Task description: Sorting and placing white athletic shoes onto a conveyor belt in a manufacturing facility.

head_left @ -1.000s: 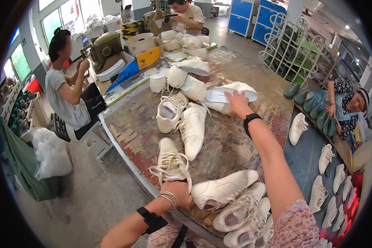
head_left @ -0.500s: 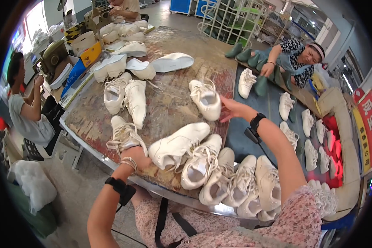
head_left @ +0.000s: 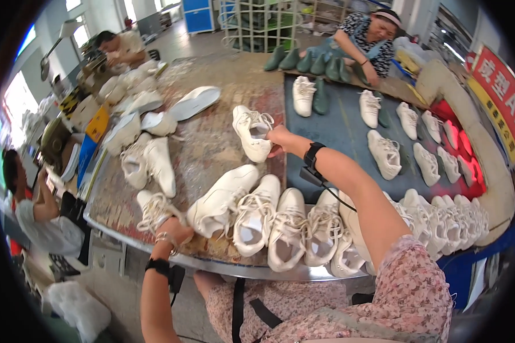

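My right hand (head_left: 281, 139) grips the heel of a cream lace-up sneaker (head_left: 248, 128), its toe pointing away from me and its opening turned toward the hand. My left hand (head_left: 175, 230) is closed around the heel of another cream sneaker (head_left: 150, 207) at the table's near left; some fingers are hidden inside or behind it. Between my hands, a sneaker lying on its side (head_left: 222, 200) rests beside an upright laced one (head_left: 256, 216). A pair of sneakers (head_left: 159, 166) sits beyond my left hand.
Several sneakers line the near edge of the worn wooden table (head_left: 200, 143). On the right, a dark conveyor belt (head_left: 337, 154) carries sneakers and green shoe lasts (head_left: 320, 97) toward a red-lit opening (head_left: 469, 154). A co-worker (head_left: 366, 43) leans over its far side; others sit at left.
The view has swung to the right. My right hand's fingers, spread beside the sneaker before, now hold its heel, and that sneaker has tilted. My left hand stays at its sneaker.
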The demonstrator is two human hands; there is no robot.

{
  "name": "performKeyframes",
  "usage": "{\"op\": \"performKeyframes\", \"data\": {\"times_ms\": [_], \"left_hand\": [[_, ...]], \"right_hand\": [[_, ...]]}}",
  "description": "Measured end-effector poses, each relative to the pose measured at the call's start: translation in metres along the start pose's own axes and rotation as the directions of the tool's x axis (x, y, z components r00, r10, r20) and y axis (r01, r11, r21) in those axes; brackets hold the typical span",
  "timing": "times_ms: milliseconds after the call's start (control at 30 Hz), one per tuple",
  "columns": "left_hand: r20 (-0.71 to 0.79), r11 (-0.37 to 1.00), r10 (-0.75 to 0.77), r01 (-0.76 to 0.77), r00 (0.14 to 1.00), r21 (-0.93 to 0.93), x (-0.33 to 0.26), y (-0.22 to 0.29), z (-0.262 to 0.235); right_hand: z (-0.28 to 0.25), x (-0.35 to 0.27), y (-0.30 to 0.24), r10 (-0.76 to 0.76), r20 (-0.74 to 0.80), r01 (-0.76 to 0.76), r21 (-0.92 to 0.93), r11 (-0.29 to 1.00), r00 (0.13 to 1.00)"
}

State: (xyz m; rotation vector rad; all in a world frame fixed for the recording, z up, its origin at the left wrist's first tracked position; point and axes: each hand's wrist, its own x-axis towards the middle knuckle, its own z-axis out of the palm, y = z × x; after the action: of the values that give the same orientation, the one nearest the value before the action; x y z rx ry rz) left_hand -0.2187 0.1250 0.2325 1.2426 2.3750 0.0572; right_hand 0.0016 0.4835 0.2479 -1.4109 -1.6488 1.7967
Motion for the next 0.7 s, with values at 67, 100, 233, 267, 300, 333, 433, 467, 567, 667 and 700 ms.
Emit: {"op": "performKeyframes", "data": {"times_ms": [67, 100, 233, 267, 300, 333, 433, 467, 567, 667, 700], "left_hand": [[0.047, 0.999, -0.022, 0.019, 0.999, 0.046, -0.002, 0.009, -0.010], [0.094, 0.994, -0.071, 0.063, 0.993, 0.086, -0.007, 0.013, -0.015], [0.037, 0.991, -0.074, 0.069, 0.997, 0.111, 0.001, 0.020, -0.014], [0.048, 0.992, -0.075, 0.070, 0.996, 0.100, -0.001, 0.019, -0.014], [0.059, 0.994, -0.066, 0.060, 0.996, 0.090, 0.000, 0.021, -0.015], [0.059, 0.993, -0.064, 0.058, 0.996, 0.099, 0.001, 0.023, -0.014], [0.033, 0.994, -0.071, 0.068, 0.997, 0.081, 0.000, 0.021, -0.012], [0.028, 0.993, -0.079, 0.076, 0.996, 0.092, 0.000, 0.023, -0.011], [0.035, 0.992, -0.089, 0.085, 0.995, 0.090, -0.002, 0.023, -0.012], [0.043, 0.993, -0.084, 0.080, 0.996, 0.091, -0.004, 0.017, -0.011], [0.036, 0.992, -0.072, 0.067, 0.997, 0.107, -0.004, 0.017, -0.010]], "right_hand": [[-0.021, -0.005, 0.004, 0.017, -0.003, -0.017, 0.080, 0.997, 1.000], [-0.040, -0.009, 0.011, -0.030, -0.076, 0.036, 0.080, 0.996, 0.997], [-0.106, -0.012, 0.043, 0.059, -0.283, -0.002, 0.198, 0.980, 0.957], [-0.107, -0.016, 0.051, 0.101, -0.332, -0.028, 0.219, 0.975, 0.938], [-0.115, -0.013, 0.062, 0.104, -0.332, -0.027, 0.228, 0.973, 0.937], [-0.121, -0.009, 0.072, 0.146, -0.338, -0.100, 0.150, 0.984, 0.930], [-0.128, -0.004, 0.084, 0.181, -0.308, -0.160, 0.094, 0.983, 0.934], [-0.133, -0.005, 0.085, 0.174, -0.290, -0.147, 0.114, 0.983, 0.941], [-0.142, -0.008, 0.081, 0.159, -0.198, -0.174, -0.057, 0.983, 0.967], [-0.144, -0.012, 0.058, 0.080, -0.148, -0.148, -0.540, 0.829, 0.986], [-0.145, -0.012, 0.050, -0.036, -0.137, -0.092, -0.812, 0.576, 0.990]]}}
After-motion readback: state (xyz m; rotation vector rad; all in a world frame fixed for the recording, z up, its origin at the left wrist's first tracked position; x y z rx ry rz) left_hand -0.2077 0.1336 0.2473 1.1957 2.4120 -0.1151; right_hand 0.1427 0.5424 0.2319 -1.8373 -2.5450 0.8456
